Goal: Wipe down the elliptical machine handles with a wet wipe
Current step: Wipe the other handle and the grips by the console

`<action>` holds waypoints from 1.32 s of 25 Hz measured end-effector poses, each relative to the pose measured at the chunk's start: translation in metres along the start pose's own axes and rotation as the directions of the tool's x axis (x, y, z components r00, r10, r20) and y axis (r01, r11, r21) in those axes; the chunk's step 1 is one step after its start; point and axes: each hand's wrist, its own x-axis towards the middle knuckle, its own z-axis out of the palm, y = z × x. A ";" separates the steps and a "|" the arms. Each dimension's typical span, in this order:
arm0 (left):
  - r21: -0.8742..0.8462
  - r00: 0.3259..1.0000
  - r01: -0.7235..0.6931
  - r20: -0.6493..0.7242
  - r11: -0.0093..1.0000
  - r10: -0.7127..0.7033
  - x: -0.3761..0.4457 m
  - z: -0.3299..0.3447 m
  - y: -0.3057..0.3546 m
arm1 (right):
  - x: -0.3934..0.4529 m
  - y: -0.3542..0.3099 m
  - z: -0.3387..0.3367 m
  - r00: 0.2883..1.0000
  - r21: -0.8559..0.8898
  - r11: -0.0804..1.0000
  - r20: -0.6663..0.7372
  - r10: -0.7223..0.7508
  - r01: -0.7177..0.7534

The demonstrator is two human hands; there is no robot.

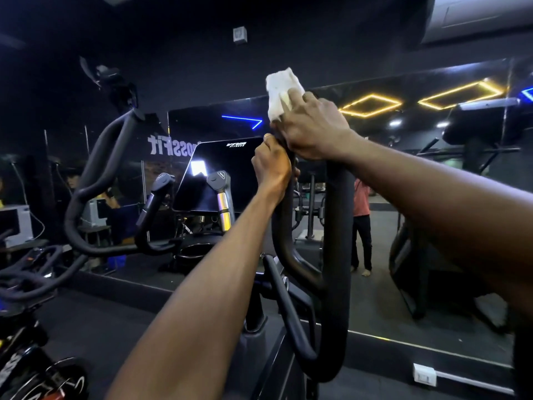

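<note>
The wipe (281, 93) is pressed on the right handle's (336, 255) top by the right hand (314, 128), fingers curled; the left hand (272, 168) grips below. The left handle (95, 168), at frame left, appears untouched.

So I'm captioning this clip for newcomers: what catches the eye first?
The white wet wipe, high at centre, pressed by the right hand onto the top of the black handle. Just below, the left hand grips the same handle. Yellow diamond lights glow in the mirror, upper right.

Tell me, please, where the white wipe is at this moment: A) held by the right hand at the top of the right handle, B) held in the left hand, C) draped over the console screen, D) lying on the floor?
A: the right hand holds the wipe atop the right handle.
</note>
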 end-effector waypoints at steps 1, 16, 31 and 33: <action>-0.024 0.999 0.024 -0.028 0.999 -0.024 0.000 -0.001 0.000 | -0.005 0.004 0.003 1.000 -0.015 1.000 -0.011 -0.013 0.012; -0.545 0.935 0.311 0.029 0.779 -0.353 0.001 -0.012 -0.055 | -0.019 -0.016 0.011 0.940 -0.230 0.913 0.028 -0.339 0.336; -0.643 0.892 0.418 0.156 0.642 -0.425 -0.003 -0.027 -0.069 | -0.039 -0.038 0.034 0.972 -0.103 0.967 0.019 -0.234 0.235; -0.642 0.887 0.430 0.168 0.635 -0.431 -0.003 -0.028 -0.070 | -0.038 -0.042 0.029 0.994 -0.087 0.991 -0.019 -0.103 0.101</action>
